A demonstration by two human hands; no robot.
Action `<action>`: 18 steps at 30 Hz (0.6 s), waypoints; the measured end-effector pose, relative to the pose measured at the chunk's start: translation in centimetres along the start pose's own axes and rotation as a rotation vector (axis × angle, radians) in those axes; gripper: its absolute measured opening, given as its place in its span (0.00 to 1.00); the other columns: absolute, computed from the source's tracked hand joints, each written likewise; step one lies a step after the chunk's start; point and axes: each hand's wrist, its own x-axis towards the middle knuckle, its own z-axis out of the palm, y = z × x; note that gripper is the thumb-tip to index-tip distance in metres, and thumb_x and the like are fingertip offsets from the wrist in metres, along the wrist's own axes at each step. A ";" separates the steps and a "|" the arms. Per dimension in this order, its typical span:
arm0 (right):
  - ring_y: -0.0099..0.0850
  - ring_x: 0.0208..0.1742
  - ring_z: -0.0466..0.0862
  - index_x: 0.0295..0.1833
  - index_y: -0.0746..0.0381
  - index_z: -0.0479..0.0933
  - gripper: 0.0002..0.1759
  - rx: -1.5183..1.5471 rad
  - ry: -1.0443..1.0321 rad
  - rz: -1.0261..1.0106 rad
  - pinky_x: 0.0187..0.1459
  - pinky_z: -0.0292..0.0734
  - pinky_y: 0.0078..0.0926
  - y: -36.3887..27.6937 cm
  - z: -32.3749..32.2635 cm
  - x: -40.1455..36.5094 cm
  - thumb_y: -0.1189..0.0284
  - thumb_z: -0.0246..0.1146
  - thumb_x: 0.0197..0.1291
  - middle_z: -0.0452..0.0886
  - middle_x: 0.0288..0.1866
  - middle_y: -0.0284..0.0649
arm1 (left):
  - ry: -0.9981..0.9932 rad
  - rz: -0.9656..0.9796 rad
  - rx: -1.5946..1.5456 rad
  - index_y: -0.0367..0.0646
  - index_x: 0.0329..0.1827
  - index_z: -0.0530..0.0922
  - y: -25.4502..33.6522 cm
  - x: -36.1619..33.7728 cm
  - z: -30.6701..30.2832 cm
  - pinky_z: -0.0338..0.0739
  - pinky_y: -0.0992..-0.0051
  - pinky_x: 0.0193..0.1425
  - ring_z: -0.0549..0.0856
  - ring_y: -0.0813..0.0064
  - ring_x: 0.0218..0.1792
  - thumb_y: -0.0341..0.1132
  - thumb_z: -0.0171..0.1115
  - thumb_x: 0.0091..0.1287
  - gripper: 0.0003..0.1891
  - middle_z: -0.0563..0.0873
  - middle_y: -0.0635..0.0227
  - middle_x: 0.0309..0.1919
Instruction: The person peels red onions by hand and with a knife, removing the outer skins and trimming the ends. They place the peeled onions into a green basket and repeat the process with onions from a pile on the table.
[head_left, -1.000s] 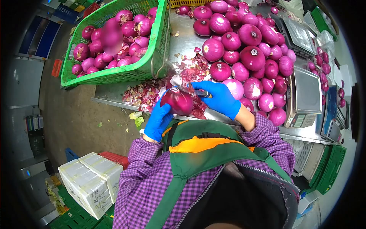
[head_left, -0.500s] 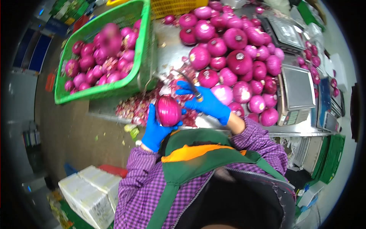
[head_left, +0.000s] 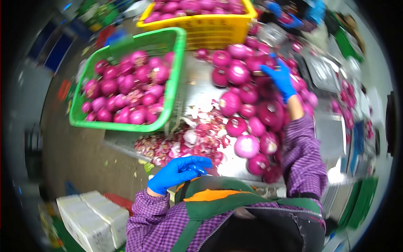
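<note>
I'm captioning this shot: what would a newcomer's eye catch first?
Probably the heap of glossy red onions on the metal table, with the blue-gloved right hand over them. Next, the bright green crate of onions to the left and the yellow crate beyond, also holding onions.

Produce workroom — green crate (head_left: 121, 126), yellow crate (head_left: 210, 33), onion heap (head_left: 247, 93), steel table (head_left: 199, 82).

Left arm (head_left: 147, 208): bent at the elbow, tucked close to the torso. Left hand (head_left: 179, 173) gloved, in front of the waist, fingers loosely curled and pointing right. Right arm (head_left: 303, 145): stretched well forward on the right side, wrist (head_left: 295, 108) bare between glove and cuff. Right hand (head_left: 278, 76) gloved, fingers splayed, blurred; grip unclear.
</note>
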 end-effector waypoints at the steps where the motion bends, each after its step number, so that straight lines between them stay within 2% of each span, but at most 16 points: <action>1: 0.27 0.49 0.80 0.66 0.66 0.67 0.37 -0.369 0.085 -0.158 0.53 0.75 0.27 1.1 -0.8 3.0 0.64 0.72 0.53 0.81 0.52 0.37 | 0.073 0.033 -0.002 0.36 0.66 0.68 0.8 -0.9 -0.7 0.72 0.70 0.63 0.79 0.73 0.56 0.31 0.59 0.68 0.24 0.78 0.59 0.59; 2: 0.30 0.48 0.81 0.69 0.60 0.65 0.43 -0.462 0.059 -0.140 0.53 0.75 0.28 4.0 -1.6 6.2 0.58 0.74 0.49 0.82 0.52 0.43 | 0.059 0.023 0.023 0.36 0.65 0.69 1.6 -1.8 -1.6 0.73 0.70 0.62 0.79 0.72 0.55 0.31 0.58 0.68 0.23 0.79 0.59 0.57; 3: 0.44 0.53 0.82 0.71 0.55 0.62 0.48 -0.735 -0.015 0.037 0.53 0.76 0.37 1.0 -1.6 7.3 0.53 0.73 0.44 0.79 0.56 0.51 | 0.038 0.009 0.048 0.35 0.64 0.71 2.4 -2.5 -2.4 0.73 0.70 0.61 0.80 0.72 0.55 0.31 0.58 0.69 0.21 0.80 0.59 0.56; 4: 0.49 0.54 0.80 0.72 0.54 0.61 0.48 -0.824 0.000 -0.071 0.53 0.76 0.40 3.4 -1.9 9.4 0.55 0.72 0.44 0.78 0.57 0.51 | 0.119 0.035 0.070 0.35 0.61 0.73 3.5 -3.0 -2.9 0.74 0.71 0.59 0.81 0.72 0.52 0.32 0.58 0.69 0.19 0.83 0.60 0.52; 5: 0.48 0.57 0.79 0.72 0.54 0.60 0.48 -0.879 -0.007 -0.135 0.55 0.75 0.42 5.7 -2.0 11.2 0.58 0.72 0.44 0.76 0.60 0.49 | 0.210 0.084 0.110 0.35 0.61 0.73 5.0 -3.6 -3.3 0.75 0.71 0.58 0.82 0.72 0.51 0.32 0.58 0.69 0.19 0.83 0.60 0.51; 7: 0.48 0.58 0.77 0.71 0.53 0.62 0.46 -1.035 -0.129 0.009 0.56 0.74 0.41 7.8 -1.7 13.5 0.59 0.71 0.43 0.73 0.63 0.49 | 0.481 0.148 0.192 0.35 0.60 0.74 6.9 -4.2 -5.2 0.76 0.72 0.56 0.82 0.72 0.50 0.31 0.57 0.70 0.17 0.84 0.61 0.49; 8: 0.49 0.58 0.77 0.70 0.53 0.63 0.45 -1.090 -0.130 -0.066 0.56 0.74 0.41 11.3 -1.8 14.9 0.59 0.71 0.43 0.74 0.62 0.49 | 0.604 0.166 0.288 0.35 0.59 0.74 7.8 -4.3 -6.6 0.77 0.73 0.56 0.83 0.73 0.49 0.31 0.57 0.69 0.17 0.84 0.62 0.49; 10: 0.48 0.57 0.78 0.65 0.57 0.70 0.40 -1.055 -0.305 0.058 0.58 0.73 0.41 11.9 -1.9 16.1 0.59 0.71 0.42 0.78 0.57 0.51 | 0.812 0.216 0.461 0.35 0.58 0.75 9.3 -3.9 -10.1 0.78 0.74 0.54 0.83 0.74 0.47 0.30 0.59 0.68 0.17 0.84 0.61 0.49; 11: 0.48 0.57 0.79 0.60 0.59 0.74 0.36 -0.950 -0.296 0.097 0.57 0.74 0.40 13.7 -2.3 17.2 0.60 0.71 0.42 0.80 0.54 0.52 | 0.894 0.247 0.539 0.36 0.58 0.76 9.9 -3.5 -12.2 0.78 0.75 0.52 0.84 0.74 0.46 0.30 0.60 0.67 0.17 0.84 0.60 0.48; 13: 0.43 0.52 0.83 0.55 0.62 0.77 0.28 -1.074 -0.316 -0.017 0.53 0.77 0.36 10.7 -1.5 16.5 0.65 0.70 0.47 0.83 0.50 0.48 | 0.900 0.257 0.725 0.35 0.60 0.73 10.9 -2.8 -17.6 0.78 0.74 0.54 0.83 0.73 0.50 0.34 0.64 0.65 0.22 0.82 0.62 0.53; 14: 0.43 0.52 0.83 0.55 0.62 0.77 0.28 -1.073 -0.326 -0.020 0.53 0.77 0.36 10.0 -0.6 15.8 0.65 0.70 0.47 0.83 0.50 0.48 | 0.908 0.212 0.857 0.35 0.61 0.72 11.4 -2.3 -20.5 0.78 0.72 0.55 0.82 0.71 0.51 0.38 0.66 0.64 0.25 0.82 0.60 0.53; 15: 0.37 0.48 0.83 0.53 0.63 0.78 0.23 -0.705 -0.372 0.060 0.50 0.78 0.33 9.3 0.3 15.1 0.69 0.68 0.50 0.83 0.48 0.45 | 0.910 0.171 0.990 0.35 0.62 0.72 11.9 -1.6 -23.4 0.77 0.71 0.56 0.82 0.70 0.52 0.41 0.67 0.62 0.29 0.81 0.58 0.54; 16: 0.32 0.45 0.84 0.51 0.64 0.79 0.18 -0.337 -0.404 0.140 0.48 0.79 0.29 7.9 1.4 13.9 0.73 0.66 0.53 0.84 0.45 0.42 | 0.921 0.075 0.989 0.35 0.64 0.70 12.5 -0.8 -26.2 0.77 0.69 0.57 0.81 0.66 0.54 0.46 0.69 0.59 0.33 0.80 0.55 0.56; 17: 0.24 0.40 0.81 0.50 0.65 0.79 0.14 -0.181 -0.450 0.257 0.44 0.79 0.23 0.8 4.6 10.2 0.77 0.62 0.56 0.84 0.42 0.36 | 0.924 -0.021 0.987 0.36 0.65 0.69 12.8 0.2 -29.0 0.76 0.66 0.59 0.80 0.63 0.56 0.51 0.70 0.57 0.38 0.78 0.52 0.58; 18: 0.21 0.36 0.81 0.49 0.66 0.79 0.14 0.128 -0.585 0.218 0.39 0.78 0.20 0.6 6.1 8.5 0.75 0.62 0.57 0.85 0.40 0.36 | 0.923 -0.048 1.115 0.36 0.66 0.68 12.9 1.3 -31.7 0.74 0.65 0.60 0.79 0.60 0.58 0.53 0.70 0.54 0.41 0.77 0.51 0.60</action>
